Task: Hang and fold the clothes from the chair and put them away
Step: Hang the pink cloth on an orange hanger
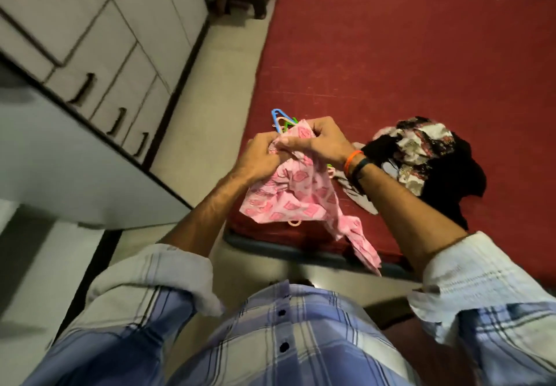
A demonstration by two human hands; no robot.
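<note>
Plaid shirt [285, 340] with rolled sleeves fills the bottom of the view, person standing at the near edge of a red bed [406, 55]. Both hands up over the bed's near-left corner, working the top of a pink patterned garment [288, 196]. Left hand [261, 157] has fingers curled, bunching the cloth; right hand [319, 142] pinches the same top edge close beside it, thumb across the fabric. Rest of the garment hangs crumpled down past the near edge.

Coloured hangers [281, 119] lie on the bed behind and under the hands, mostly hidden; count unclear. Pile of dark and printed clothes [421, 157] sits right of the hands, near the near edge, apart from the pink piece. White cabinet drawers [99, 64] along the left wall.

Step in hand looks like finding the neck or opening to thread a hanger; most of the task still ahead.

Risks: the grip is narrow and the cloth bunched, so the wrong edge could get picked and the garment hung twisted. Dangling tail could snag a hanger or drag on the floor.
</note>
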